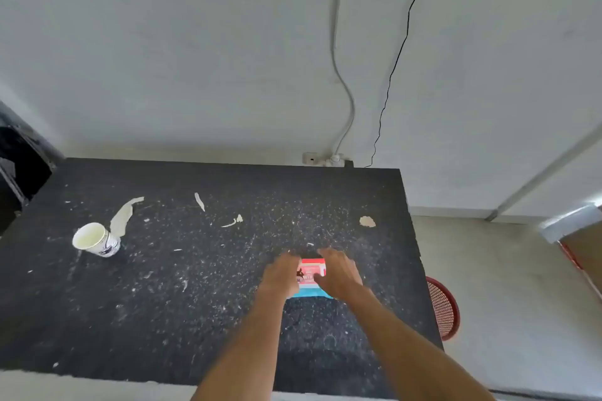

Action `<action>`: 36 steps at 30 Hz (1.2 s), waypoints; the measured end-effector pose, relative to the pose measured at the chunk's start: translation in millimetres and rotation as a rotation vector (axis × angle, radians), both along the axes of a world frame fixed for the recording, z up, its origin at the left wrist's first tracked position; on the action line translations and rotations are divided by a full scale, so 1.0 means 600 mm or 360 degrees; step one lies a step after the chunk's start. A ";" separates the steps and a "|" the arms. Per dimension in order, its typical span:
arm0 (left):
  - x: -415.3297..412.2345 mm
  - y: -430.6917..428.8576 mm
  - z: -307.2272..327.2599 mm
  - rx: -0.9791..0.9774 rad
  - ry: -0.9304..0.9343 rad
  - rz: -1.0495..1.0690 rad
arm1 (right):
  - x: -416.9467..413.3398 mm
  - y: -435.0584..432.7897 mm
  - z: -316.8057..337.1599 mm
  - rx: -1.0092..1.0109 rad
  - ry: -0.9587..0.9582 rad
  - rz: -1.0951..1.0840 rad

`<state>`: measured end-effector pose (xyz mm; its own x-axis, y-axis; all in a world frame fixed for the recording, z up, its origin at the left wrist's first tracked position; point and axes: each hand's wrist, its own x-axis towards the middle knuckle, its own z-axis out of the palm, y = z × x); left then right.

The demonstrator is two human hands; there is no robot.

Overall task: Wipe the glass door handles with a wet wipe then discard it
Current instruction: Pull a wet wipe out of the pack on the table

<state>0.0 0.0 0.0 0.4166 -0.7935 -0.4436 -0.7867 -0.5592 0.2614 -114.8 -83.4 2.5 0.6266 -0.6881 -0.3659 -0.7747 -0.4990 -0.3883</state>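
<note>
A pink, white and blue pack of wet wipes (311,275) lies flat on the black speckled countertop (195,270). My left hand (281,273) rests on the pack's left side and my right hand (338,273) covers its right side. Both hands touch the pack with fingers bent over it. Whether a wipe is pinched between the fingers I cannot tell. No glass door handle is in view.
A white paper cup (96,240) lies tipped on the counter's left, with torn paper scraps (122,216) near it and a crumpled bit (367,221) at the right. A red mesh basket (443,308) stands on the floor right of the counter. Cables (345,101) hang down the wall.
</note>
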 end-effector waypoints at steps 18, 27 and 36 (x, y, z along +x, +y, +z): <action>-0.004 0.008 -0.034 -0.0161 0.0065 0.0235 | -0.006 0.017 -0.063 -0.0097 0.0155 0.0296; -0.011 0.013 -0.043 -0.0257 0.0065 0.0295 | -0.013 0.018 -0.070 -0.0116 0.0195 0.0375; -0.013 0.016 -0.046 -0.0302 0.0156 0.0333 | -0.018 0.023 -0.077 -0.0179 0.0193 0.0348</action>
<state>-7.8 9.7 -27.8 0.5422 -0.7676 -0.3419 -0.6254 -0.6404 0.4459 -125.4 -69.4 -43.8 0.7213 -0.5817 -0.3760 -0.6811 -0.6946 -0.2318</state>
